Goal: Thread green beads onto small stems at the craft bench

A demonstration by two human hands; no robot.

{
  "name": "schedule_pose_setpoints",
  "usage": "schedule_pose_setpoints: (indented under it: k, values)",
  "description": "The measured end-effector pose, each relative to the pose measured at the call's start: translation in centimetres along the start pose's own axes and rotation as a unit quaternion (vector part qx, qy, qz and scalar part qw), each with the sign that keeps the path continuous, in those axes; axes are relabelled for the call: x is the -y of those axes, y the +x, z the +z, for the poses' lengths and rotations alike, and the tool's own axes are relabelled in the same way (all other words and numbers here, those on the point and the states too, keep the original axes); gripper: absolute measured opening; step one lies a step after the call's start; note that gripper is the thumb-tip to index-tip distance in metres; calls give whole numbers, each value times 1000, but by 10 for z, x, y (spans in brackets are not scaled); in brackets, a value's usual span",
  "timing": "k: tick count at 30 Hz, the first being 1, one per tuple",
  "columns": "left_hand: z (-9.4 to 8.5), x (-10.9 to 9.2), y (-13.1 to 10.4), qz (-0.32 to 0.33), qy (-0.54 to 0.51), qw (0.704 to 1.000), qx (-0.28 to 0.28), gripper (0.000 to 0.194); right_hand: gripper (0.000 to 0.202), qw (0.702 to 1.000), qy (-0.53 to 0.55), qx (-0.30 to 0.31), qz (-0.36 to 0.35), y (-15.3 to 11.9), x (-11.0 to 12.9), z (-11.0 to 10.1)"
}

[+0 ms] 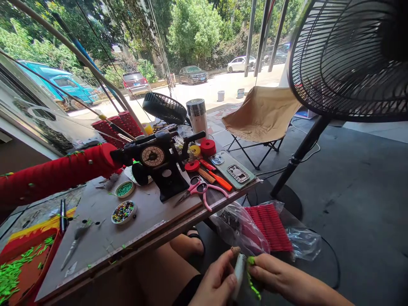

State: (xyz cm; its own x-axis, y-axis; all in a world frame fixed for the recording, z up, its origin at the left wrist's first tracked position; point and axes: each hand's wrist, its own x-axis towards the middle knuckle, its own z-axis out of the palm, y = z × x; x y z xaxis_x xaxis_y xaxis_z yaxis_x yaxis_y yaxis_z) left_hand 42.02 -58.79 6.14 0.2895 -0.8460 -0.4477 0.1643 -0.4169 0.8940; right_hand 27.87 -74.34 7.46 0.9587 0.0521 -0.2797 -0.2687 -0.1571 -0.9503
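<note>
Over my lap, low in the head view, my left hand point(218, 276) is closed around a pale, whitish, narrow thing point(239, 272) whose kind I cannot make out. Close beside it on the right, my right hand point(276, 272) pinches a bright green knobbly strand point(253, 282) between thumb and fingers. The strand hangs down from the fingertips, next to the pale thing. Nearest on the table are pink-handled pliers point(210, 194) and small pink-handled scissors point(191, 189). Behind them stands a black winding device point(162, 161) that bears a long red foam roller point(60, 174).
On the table point(143, 231) are a bowl of mixed beads point(123, 211), a bowl of green beads point(124, 189), a phone point(232, 170) and an orange-red tray point(28, 276) of green pieces. Plastic-bagged red rolls point(269, 227) lie on the floor. A standing fan point(344, 80) and tan folding chair point(263, 114) are right.
</note>
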Motion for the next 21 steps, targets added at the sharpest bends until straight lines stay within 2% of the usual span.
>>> schedule_pose_setpoints:
  k: [4,7,9,12,15,18,21]
  values:
    - [1,6,2,8,9,1000,-16,59,41,989,-132,-60,8,5,-9,4]
    - [5,11,6,7,-31,999,-39,70,36,955,-253,-153,35,11,-23,13]
    - [9,14,10,-2,-73,996,-56,83,27,934,-302,-184,47,16,-32,22]
    - [14,16,13,0,-91,993,-74,88,22,918,-348,-184,47,19,-39,35]
    - [13,10,9,17,-30,997,-69,70,29,914,-352,-194,56,19,-39,37]
    - [10,0,4,23,65,996,-50,54,22,943,-299,-146,34,15,-33,28]
    - [6,-7,2,18,117,992,-32,50,24,978,-197,-70,-5,11,-26,14]
